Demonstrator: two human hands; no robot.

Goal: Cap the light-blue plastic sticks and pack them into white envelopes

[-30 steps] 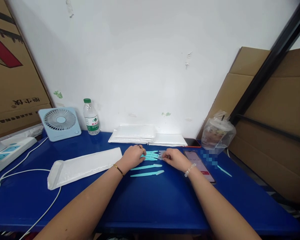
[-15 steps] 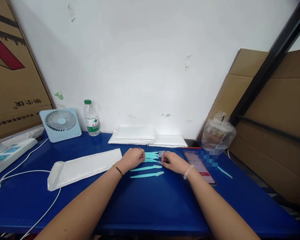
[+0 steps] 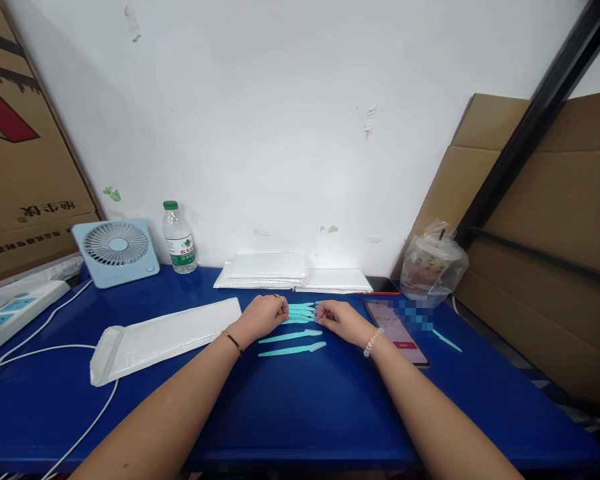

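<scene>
A bunch of turquoise eyebrow razors (image 3: 301, 311) with clear blade covers lies between my two hands. My left hand (image 3: 264, 316) is closed round their handle ends at the left. At the other end my right hand (image 3: 341, 321) pinches the clear covers (image 3: 317, 309) between thumb and fingers; the exact contact is partly hidden. Two more razors, an upper one (image 3: 291, 335) and a lower one (image 3: 293, 349), lie side by side on the blue table (image 3: 300, 407), nearer to me than the bunch.
Left of my hands lies a long white padded envelope (image 3: 167, 337). White packets (image 3: 267, 265) are stacked by the wall. A phone (image 3: 397, 333), another razor (image 3: 447, 341) and a bagged drink cup (image 3: 433, 263) are at the right. A fan (image 3: 116, 250) and bottle (image 3: 180, 243) stand back left.
My right fingers have come in closer against the covered ends of the bunch, and the razor ends sit more gathered. My left hand keeps its hold. The view has shifted slightly.
</scene>
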